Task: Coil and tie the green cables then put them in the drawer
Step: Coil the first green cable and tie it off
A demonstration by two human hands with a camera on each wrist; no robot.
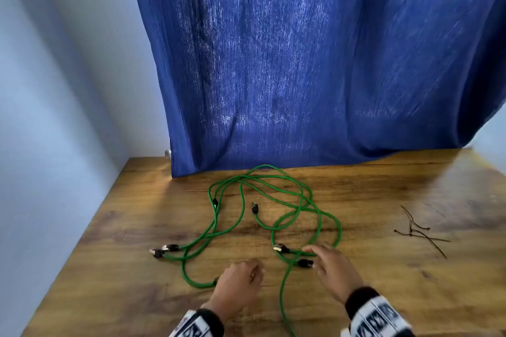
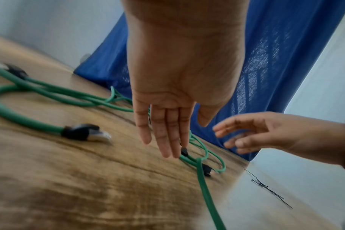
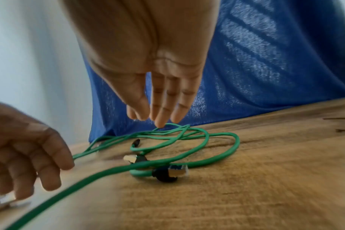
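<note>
Several green cables (image 1: 264, 166) with black plugs lie in a loose tangle on the wooden table (image 1: 397, 295). My left hand (image 1: 246, 273) hovers at the near side with straight fingers (image 2: 167, 140) and holds nothing. A plug (image 2: 85, 132) lies just to its left. My right hand (image 1: 325, 260) hangs over the tangle's right side with relaxed fingers (image 3: 159, 112), just above a cable (image 3: 89, 178) and a plug (image 3: 171, 171), and grips nothing. One cable (image 2: 204, 185) runs off the near edge. No drawer is in view.
Several thin black cable ties (image 1: 419, 232) lie on the table to the right of the cables. A blue curtain (image 1: 301, 63) hangs behind and rests on the table's back edge. A pale wall (image 1: 54, 90) runs along the left side.
</note>
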